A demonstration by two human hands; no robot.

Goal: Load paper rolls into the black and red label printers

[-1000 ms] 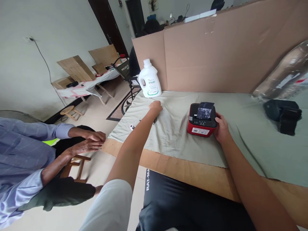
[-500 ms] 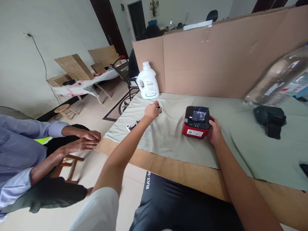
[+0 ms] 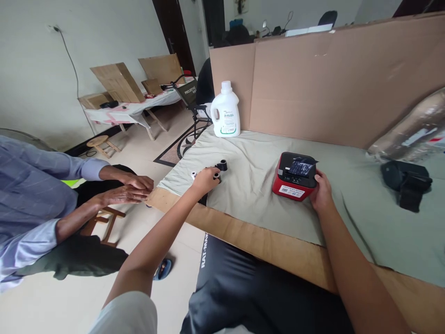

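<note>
My left hand (image 3: 206,181) is low over the cloth, its fingers closed round a small dark roll with a pale hollow end (image 3: 217,176). Just beyond the fingertips a black roll (image 3: 223,165) rests on the cloth. Another pale roll end (image 3: 193,175) shows on the other side of the hand, partly covered by it. My right hand (image 3: 320,191) grips the right side of a small red and black printer (image 3: 295,178), thumb toward me and other fingers mostly hidden. A dark shiny strip (image 3: 302,166) sticks out of the printer's top.
A white jug (image 3: 225,113) stands against the cardboard screen (image 3: 313,83). At right are a black strapped object (image 3: 406,181) and a plastic-wrapped bundle (image 3: 410,125). A seated person's hands (image 3: 130,190) rest at the table's left corner. Bare wood edges the front (image 3: 243,232).
My left hand has come back toward me and to the left. A black roll now shows on the cloth beyond it. My right hand stays at the printer, and the view has shifted slightly.
</note>
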